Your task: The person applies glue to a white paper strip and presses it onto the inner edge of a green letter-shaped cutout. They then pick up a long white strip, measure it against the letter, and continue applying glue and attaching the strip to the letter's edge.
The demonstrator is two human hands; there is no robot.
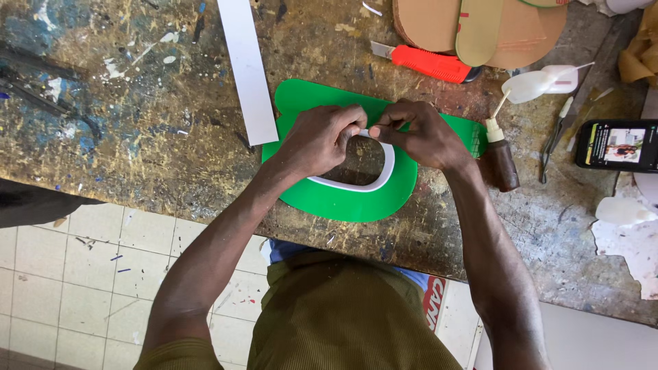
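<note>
Both hands, left hand [322, 140] and right hand [418, 137], pinch the white strip [384, 179] on the green sheet [343, 202] near the worktop [137, 137] front edge.

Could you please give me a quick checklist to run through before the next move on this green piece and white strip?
1. Both hands on the strip: left hand and right hand pinch the white strip at its top: ok.
2. Strip follows the cutout edge of the green piece: ok along the bottom; hidden under the hands.
3. Green piece lies flat on the bench: ok.
4. Knife clear of the hands: ok.
5. Brown bottle capped: cannot tell.
</note>
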